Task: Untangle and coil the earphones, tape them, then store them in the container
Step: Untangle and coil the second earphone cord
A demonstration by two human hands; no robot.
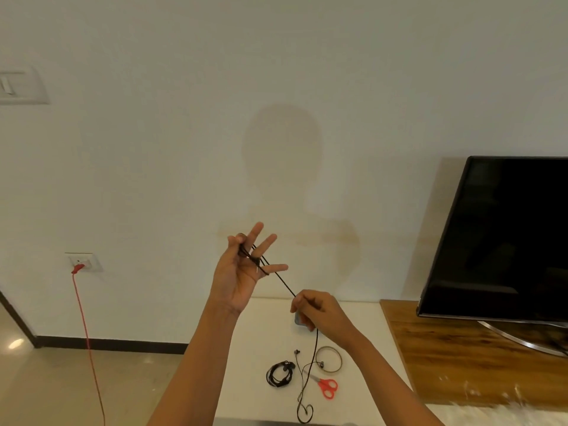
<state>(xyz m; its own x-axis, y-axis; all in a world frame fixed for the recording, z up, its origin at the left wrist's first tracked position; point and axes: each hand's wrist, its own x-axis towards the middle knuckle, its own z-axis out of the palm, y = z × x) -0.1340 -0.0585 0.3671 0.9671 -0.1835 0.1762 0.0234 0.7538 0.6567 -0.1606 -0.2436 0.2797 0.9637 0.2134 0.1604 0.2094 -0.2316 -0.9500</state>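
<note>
The left hand (242,272) is raised above the far edge of the white bench (252,379), with the thin black earphone cable (281,279) looped around its fingers. From there the cable slants down and right to the right hand (319,315), which pinches it lower and nearer. Below that hand the cable hangs to the bench and ends in a loop at the near edge. On the bench, a coiled black earphone bundle (279,374) lies left of the hanging cable; the clear tape ring (329,360) and red-handled scissors (325,387) lie right of it, scissors nearer. Right of the bench stands a brown wooden cabinet (461,358) carrying a flat black television (507,238).
</note>
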